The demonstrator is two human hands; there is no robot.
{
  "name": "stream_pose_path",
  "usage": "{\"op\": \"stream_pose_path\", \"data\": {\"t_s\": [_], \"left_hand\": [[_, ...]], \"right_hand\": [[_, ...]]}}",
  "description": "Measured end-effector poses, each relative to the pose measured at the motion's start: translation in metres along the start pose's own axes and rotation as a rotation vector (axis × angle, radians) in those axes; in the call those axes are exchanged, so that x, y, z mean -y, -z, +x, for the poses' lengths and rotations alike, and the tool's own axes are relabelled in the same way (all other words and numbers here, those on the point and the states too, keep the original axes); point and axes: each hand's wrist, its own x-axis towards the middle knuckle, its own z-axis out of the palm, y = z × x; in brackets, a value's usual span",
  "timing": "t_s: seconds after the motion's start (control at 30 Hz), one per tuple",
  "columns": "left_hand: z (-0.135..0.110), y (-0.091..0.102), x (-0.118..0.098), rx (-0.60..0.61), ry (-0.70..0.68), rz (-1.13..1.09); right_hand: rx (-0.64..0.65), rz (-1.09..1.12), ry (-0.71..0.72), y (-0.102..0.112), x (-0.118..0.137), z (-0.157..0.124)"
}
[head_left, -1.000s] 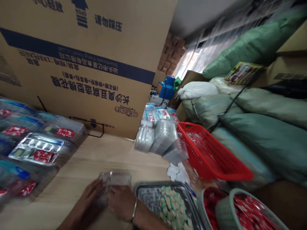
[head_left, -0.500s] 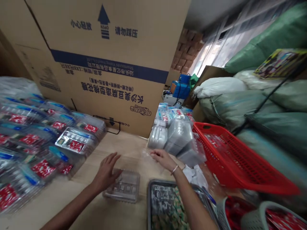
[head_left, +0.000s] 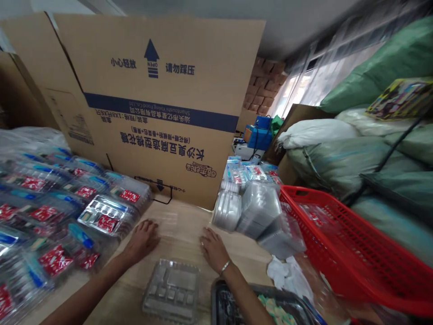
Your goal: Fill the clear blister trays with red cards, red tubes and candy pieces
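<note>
My left hand (head_left: pixel 142 241) is low over the tabletop, fingers loosely bent and apart, with nothing visible in it. A faint, clear plastic piece (head_left: pixel 168 222) lies just beyond it; its outline is hard to make out. My right hand (head_left: pixel 214 249), a bracelet at its wrist, rests palm down with fingers stretched forward, right of that piece. Nearer to me, between my forearms, a clear compartmented plastic tray (head_left: pixel 172 289) lies on the table. Below my right forearm is a black tray (head_left: pixel 218 300) with small greenish pieces (head_left: pixel 275 309) in it.
Filled clear packs (head_left: pixel 108 214) with red sachets crowd the left. A big cardboard box (head_left: pixel 158 135) stands behind. Stacked clear trays (head_left: pixel 259 207), white crumpled tissue (head_left: pixel 289 275) and a red basket (head_left: pixel 348 243) are on the right, with large sacks (head_left: pixel 338 158) beyond.
My right hand has moved left and down and let go of the clear plastic it held. My left hand has moved off the compartmented tray, leftward. The camera view has tilted up.
</note>
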Motion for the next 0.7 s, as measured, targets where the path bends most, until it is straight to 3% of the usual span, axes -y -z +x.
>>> {"op": "stream_pose_path", "data": {"t_s": [0.07, 0.13, 0.2, 0.27, 0.37, 0.53, 0.7], "left_hand": [[-0.024, 0.004, -0.008, -0.007, -0.146, -0.132], [-0.051, 0.002, -0.021, 0.13, -0.276, -0.262], [-0.07, 0.0, -0.036, 0.284, -0.274, -0.362], [-0.078, 0.001, -0.047, 0.359, -0.249, -0.441], [-0.074, 0.006, -0.054, 0.352, -0.284, -0.497], [-0.074, 0.002, -0.058, 0.262, -0.222, -0.463], [-0.098, -0.009, -0.07, 0.034, -0.27, -0.374]], "right_hand": [[-0.011, 0.081, 0.058, -0.002, 0.013, -0.009], [0.147, 0.138, 0.161, -0.011, 0.03, -0.024], [0.34, 0.117, 0.203, -0.021, 0.046, -0.038], [0.4, 0.093, 0.176, -0.029, 0.057, -0.048], [0.295, 0.062, 0.203, -0.035, 0.068, -0.057], [-0.026, -0.3, 0.415, -0.06, 0.086, -0.075], [-0.175, -0.314, 0.43, -0.068, 0.087, -0.083]]}}
